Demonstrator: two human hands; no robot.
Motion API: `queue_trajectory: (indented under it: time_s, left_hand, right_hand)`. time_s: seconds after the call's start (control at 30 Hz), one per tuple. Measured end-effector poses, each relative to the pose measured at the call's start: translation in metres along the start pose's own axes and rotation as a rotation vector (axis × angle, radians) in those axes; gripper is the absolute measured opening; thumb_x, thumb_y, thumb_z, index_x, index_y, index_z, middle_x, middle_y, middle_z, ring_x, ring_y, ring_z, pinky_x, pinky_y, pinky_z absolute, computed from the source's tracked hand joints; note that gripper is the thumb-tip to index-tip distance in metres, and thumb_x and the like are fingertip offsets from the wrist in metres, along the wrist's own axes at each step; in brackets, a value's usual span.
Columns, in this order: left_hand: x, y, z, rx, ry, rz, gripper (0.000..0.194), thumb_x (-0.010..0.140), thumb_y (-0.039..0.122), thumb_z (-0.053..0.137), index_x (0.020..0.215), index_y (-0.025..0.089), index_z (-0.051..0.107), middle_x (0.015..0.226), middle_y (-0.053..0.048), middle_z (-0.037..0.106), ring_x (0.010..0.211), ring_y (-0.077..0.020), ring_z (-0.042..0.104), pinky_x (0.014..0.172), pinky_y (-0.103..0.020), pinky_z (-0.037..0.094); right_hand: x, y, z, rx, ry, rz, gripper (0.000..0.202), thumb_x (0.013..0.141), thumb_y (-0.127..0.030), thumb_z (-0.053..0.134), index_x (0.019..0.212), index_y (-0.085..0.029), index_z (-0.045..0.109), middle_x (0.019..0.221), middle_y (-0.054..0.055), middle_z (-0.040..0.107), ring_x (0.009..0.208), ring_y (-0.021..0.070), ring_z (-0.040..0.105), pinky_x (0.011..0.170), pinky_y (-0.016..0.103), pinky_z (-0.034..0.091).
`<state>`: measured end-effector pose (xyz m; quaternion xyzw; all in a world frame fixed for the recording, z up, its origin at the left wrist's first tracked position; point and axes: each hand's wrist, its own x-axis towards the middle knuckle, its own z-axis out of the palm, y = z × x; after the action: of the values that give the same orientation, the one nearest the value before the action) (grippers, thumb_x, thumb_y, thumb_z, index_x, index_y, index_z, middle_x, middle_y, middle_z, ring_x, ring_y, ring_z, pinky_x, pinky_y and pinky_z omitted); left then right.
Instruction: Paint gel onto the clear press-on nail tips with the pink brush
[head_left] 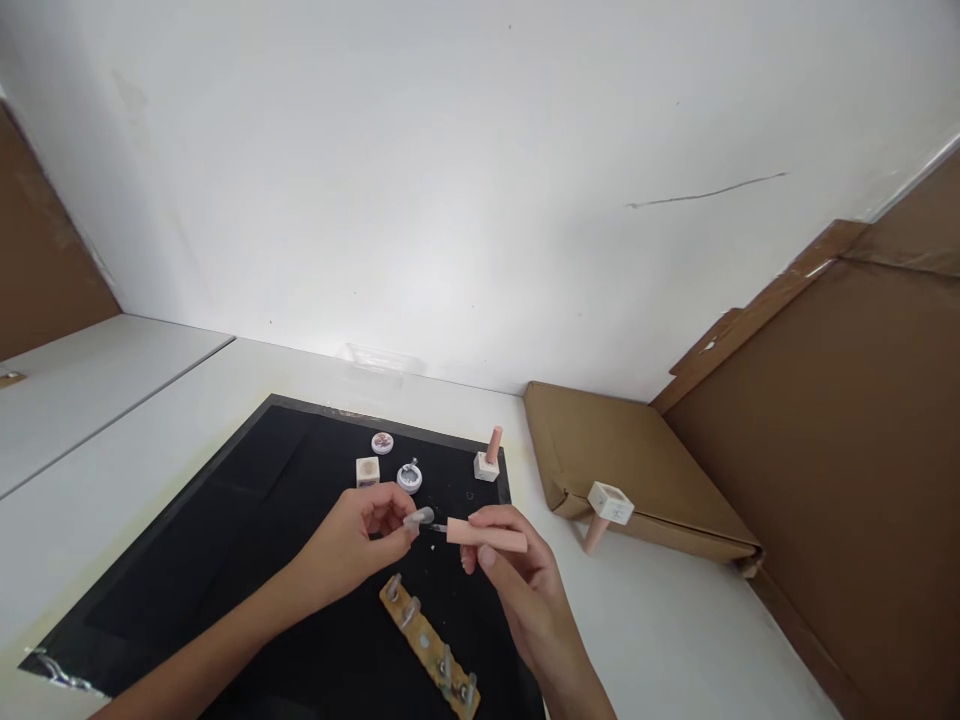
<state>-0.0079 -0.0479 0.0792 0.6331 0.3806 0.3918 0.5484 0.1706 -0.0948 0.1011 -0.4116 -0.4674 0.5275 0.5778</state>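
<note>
One pink handle [484,535], within right grip [526,582]

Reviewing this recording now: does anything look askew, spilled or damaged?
Yes: the bottle by the cardboard box looks upside down, base above cap, while the one on the mat stands cap up. The wall also bears a dark line; crack or mark, I cannot tell.

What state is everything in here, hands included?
Left hand: pinching clear nail tip
Right hand: gripping pink brush handle
Pink-capped bottle: upright, capped
Bottle by cardboard box: upside down, pink cap lowest
Round pot: open, silvery inside
Wooden strip: flat on black mat, bearing clear tips
Cardboard box: closed
White cube: can't tell whether open
</note>
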Motion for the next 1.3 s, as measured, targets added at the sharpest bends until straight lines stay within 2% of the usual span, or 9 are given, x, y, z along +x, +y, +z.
queue_trajectory:
  time_s: [0.13,0.27,0.47,0.7,0.8,0.97,1.3]
  left_hand:
    - [-0.009,0.005,0.005,-0.077,-0.029,-0.006,0.013,0.078,0.025,0.060,0.075,0.013,0.062,0.062,0.001,0.055,0.057,-0.0108,0.050,0.055,-0.022,0.042]
    - [-0.013,0.001,0.002,-0.042,-0.003,0.047,0.014,0.079,0.024,0.059,0.073,0.013,0.065,0.063,-0.001,0.056,0.058,-0.0117,0.051,0.055,-0.022,0.043]
    - [-0.016,-0.002,-0.003,-0.013,0.018,0.065,0.012,0.079,0.021,0.060,0.074,0.014,0.068,0.064,-0.001,0.059,0.058,-0.0124,0.054,0.054,-0.022,0.044]
    - [-0.016,-0.001,-0.005,0.031,0.025,0.082,0.013,0.080,0.020,0.060,0.073,0.014,0.069,0.064,-0.001,0.059,0.058,-0.0118,0.053,0.054,-0.021,0.043]
    - [-0.016,-0.002,-0.006,0.045,0.034,0.082,0.013,0.080,0.021,0.060,0.074,0.015,0.070,0.063,-0.001,0.060,0.057,-0.0117,0.053,0.053,-0.021,0.043]
    - [-0.016,-0.002,-0.007,0.055,0.056,0.079,0.012,0.078,0.020,0.061,0.072,0.015,0.070,0.062,-0.001,0.060,0.055,-0.0116,0.054,0.051,-0.020,0.043]
    - [-0.017,-0.004,-0.006,0.099,0.045,0.102,0.014,0.080,0.021,0.060,0.074,0.014,0.071,0.062,-0.002,0.061,0.055,-0.0114,0.054,0.050,-0.020,0.041]
  right_hand:
    - [0.000,0.007,-0.005,-0.083,-0.078,-0.084,0.027,0.079,-0.050,0.065,0.084,-0.024,0.069,0.076,0.002,0.060,0.061,0.0130,0.055,0.063,0.026,0.048]
    - [0.000,0.013,-0.006,-0.146,-0.099,-0.127,0.023,0.084,-0.047,0.060,0.087,-0.026,0.069,0.076,0.002,0.059,0.062,0.0131,0.057,0.063,0.026,0.049]
    - [-0.001,0.013,-0.002,-0.225,-0.128,-0.114,0.020,0.086,-0.043,0.060,0.094,-0.027,0.070,0.083,0.004,0.064,0.063,0.0137,0.062,0.063,0.026,0.053]
    - [-0.004,0.010,0.000,-0.335,-0.105,-0.144,0.018,0.087,-0.038,0.059,0.098,-0.029,0.070,0.091,0.005,0.067,0.069,0.0158,0.064,0.066,0.026,0.054]
    - [-0.004,0.010,0.002,-0.416,-0.107,-0.207,0.018,0.088,-0.034,0.057,0.101,-0.030,0.068,0.089,0.005,0.066,0.075,0.0185,0.063,0.066,0.027,0.051]
    - [-0.001,0.008,0.005,-0.481,-0.177,-0.340,0.014,0.089,-0.024,0.055,0.097,-0.029,0.065,0.078,0.002,0.062,0.069,0.0169,0.057,0.063,0.027,0.047]
    - [-0.002,0.003,0.005,-0.618,-0.274,-0.486,0.034,0.083,-0.008,0.053,0.107,-0.031,0.062,0.083,0.003,0.059,0.071,0.0170,0.057,0.060,0.027,0.047]
